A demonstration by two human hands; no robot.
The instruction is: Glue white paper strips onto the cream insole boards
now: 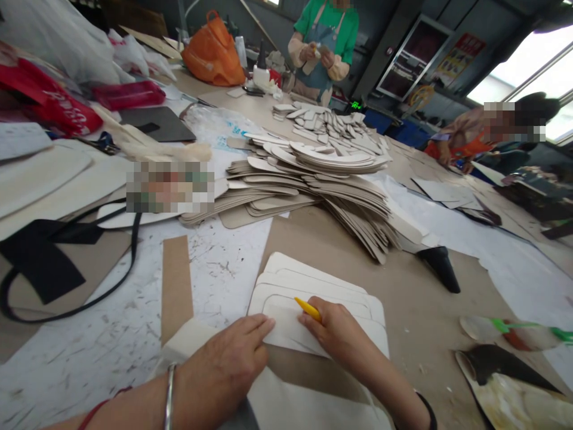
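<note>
Several white panels [317,280] with rounded corners lie fanned in a small overlapping stack on the brown sheet in front of me. My left hand [228,364] rests at the near left of this stack, its forefinger stretched out with the tip on the top panel. The remaining fingers are partly hidden beneath it. Over the right part of the same panel, my right hand [333,328] grips a yellow pen-like tool [308,309]. Its tapered end points up and left; the other end is hidden by the fingers.
Behind the panels rises a large pile of cut pieces [313,179]. A black cone-shaped piece [441,269] lies right, a brown strip [176,286] left, beside a black strap [134,251]. Farther off are an orange bag [213,51] and two people, one in a green top [349,30].
</note>
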